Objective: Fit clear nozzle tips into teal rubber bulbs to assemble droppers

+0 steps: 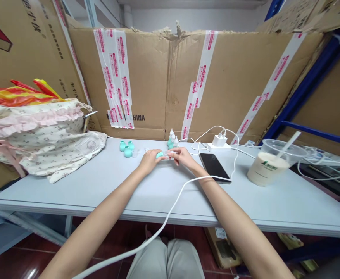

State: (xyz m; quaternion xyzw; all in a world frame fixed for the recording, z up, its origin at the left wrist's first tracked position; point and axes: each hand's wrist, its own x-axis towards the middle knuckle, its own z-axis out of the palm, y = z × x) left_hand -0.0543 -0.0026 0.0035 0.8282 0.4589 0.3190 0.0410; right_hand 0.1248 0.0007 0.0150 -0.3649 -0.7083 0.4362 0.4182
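Observation:
Above the middle of the table, my left hand (149, 159) is closed around a small teal squeeze bulb (159, 154). My right hand (182, 157) pinches a clear plastic nozzle (166, 154) that meets the bulb's end. The fingers cover part of both pieces, so I cannot tell how firmly they are joined. To the left lie three loose teal bulbs (128, 151) with a few clear pieces (135, 153) beside them. Just behind my hands stand several teal bulbs with white pointed tips (171, 136), close together.
A phone (214, 167) lies right of my hands, with a white cable (175, 199) crossing over my right forearm. Further right are a white charger (220, 141) and a drink cup with a straw (265, 166). A floral cloth bag (50, 143) sits left; cardboard (152, 85) walls the back.

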